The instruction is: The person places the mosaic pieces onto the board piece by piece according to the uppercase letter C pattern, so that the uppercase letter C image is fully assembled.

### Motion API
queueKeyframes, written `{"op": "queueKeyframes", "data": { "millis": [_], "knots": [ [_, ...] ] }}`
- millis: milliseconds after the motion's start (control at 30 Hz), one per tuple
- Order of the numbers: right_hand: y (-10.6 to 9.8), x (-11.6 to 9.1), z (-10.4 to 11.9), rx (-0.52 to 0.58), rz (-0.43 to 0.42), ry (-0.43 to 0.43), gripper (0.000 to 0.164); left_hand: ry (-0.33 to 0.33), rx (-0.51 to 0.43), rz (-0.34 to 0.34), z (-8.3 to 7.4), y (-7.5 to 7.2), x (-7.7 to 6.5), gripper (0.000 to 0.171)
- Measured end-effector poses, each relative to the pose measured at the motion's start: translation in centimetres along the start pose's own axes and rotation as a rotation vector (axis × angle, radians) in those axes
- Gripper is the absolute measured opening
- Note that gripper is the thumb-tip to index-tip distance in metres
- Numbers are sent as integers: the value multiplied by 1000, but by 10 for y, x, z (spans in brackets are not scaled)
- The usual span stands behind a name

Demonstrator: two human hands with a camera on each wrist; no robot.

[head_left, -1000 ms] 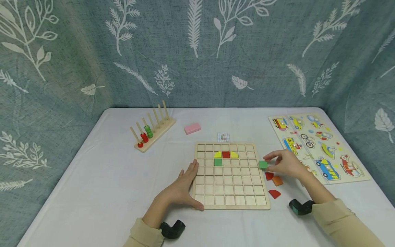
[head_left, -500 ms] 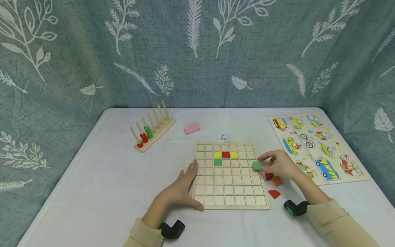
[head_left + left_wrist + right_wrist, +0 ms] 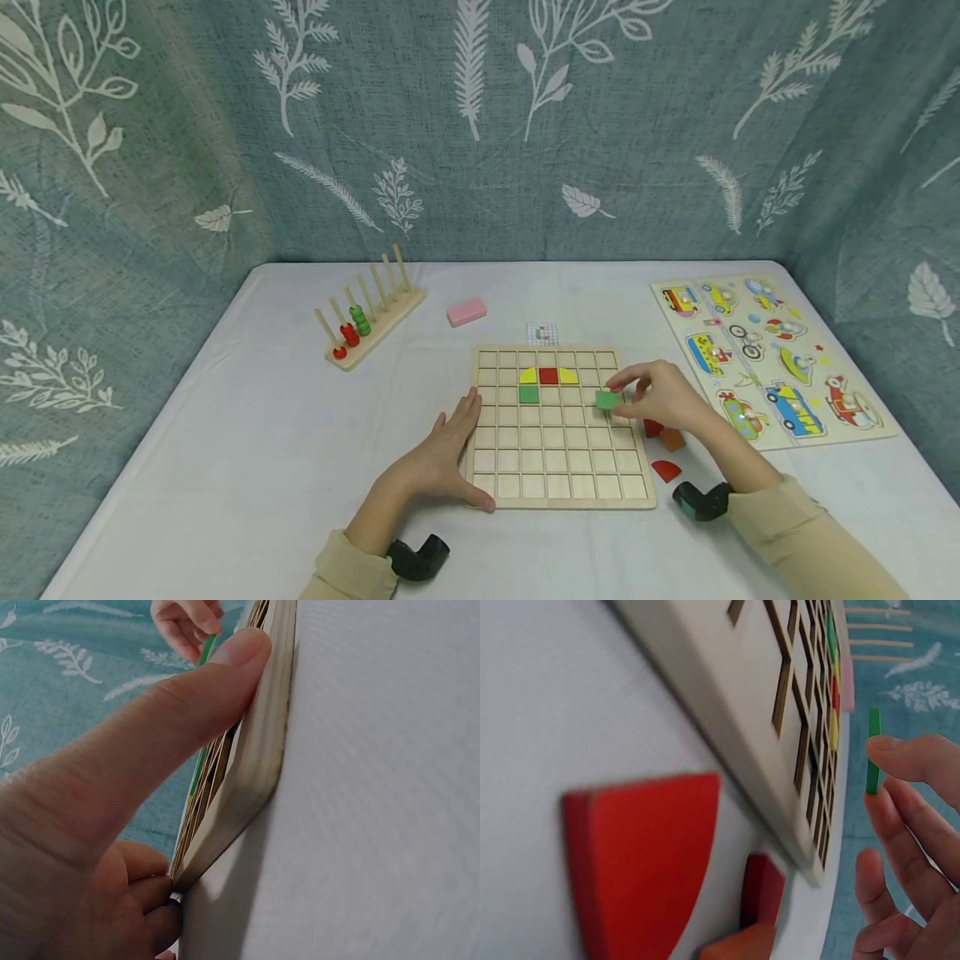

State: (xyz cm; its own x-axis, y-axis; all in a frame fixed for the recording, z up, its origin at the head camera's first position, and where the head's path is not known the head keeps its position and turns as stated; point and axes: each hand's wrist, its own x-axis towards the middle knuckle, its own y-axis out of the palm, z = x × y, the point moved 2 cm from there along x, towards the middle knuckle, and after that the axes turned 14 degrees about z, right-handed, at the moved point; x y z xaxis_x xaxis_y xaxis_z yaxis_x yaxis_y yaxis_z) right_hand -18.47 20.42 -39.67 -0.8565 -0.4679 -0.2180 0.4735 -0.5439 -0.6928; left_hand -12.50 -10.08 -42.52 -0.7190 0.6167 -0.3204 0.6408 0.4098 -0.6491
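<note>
My right hand (image 3: pixel 662 395) pinches a green square tile (image 3: pixel 606 400) between thumb and fingertips, above the right part of a wooden grid board (image 3: pixel 558 437). In the right wrist view that tile (image 3: pixel 874 724) appears edge-on, apart from the board. My left hand (image 3: pixel 442 458) rests against the board's left edge, fingers extended and thumb at the front left corner. The left wrist view shows the thumb (image 3: pixel 187 697) lying across the board's rim. On the grid sit a red square (image 3: pixel 548 377) between two yellow curved pieces (image 3: pixel 528 376) and another green square (image 3: pixel 528 393).
Right of the board lie a red piece (image 3: pixel 653 428), an orange piece (image 3: pixel 672 440) and a red quarter-round piece (image 3: pixel 666 471). Behind it are a small pattern card (image 3: pixel 542 334) and a pink block (image 3: pixel 467 312). A peg stand (image 3: pixel 382 325) and a vehicle puzzle (image 3: pixel 776 358) flank it.
My right hand has carried the green square leftward from beside the board's right edge to over the grid. The left hand has stayed in place.
</note>
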Motion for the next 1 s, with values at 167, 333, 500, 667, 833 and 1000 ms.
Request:
{"op": "queueKeyframes", "data": {
  "millis": [167,333,500,667,833,1000],
  "knots": [
    [3,5,3,6,10,-16,28,-2,8,-2,0,0,0,133],
    [6,9,8,8,26,-33,28,2,7,-2,1,0,0,134],
    [10,13,16,8,31,-66,26,2,8,4,0,-1,0,134],
    [15,17,23,18,38,-76,27,5,4,-3,0,0,-1,134],
    [20,22,30,-8,43,-79,26,6,9,-7,0,0,0,133],
    [26,28,36,8,56,-74,25,6,15,-1,1,0,1,133]
  ]
}}
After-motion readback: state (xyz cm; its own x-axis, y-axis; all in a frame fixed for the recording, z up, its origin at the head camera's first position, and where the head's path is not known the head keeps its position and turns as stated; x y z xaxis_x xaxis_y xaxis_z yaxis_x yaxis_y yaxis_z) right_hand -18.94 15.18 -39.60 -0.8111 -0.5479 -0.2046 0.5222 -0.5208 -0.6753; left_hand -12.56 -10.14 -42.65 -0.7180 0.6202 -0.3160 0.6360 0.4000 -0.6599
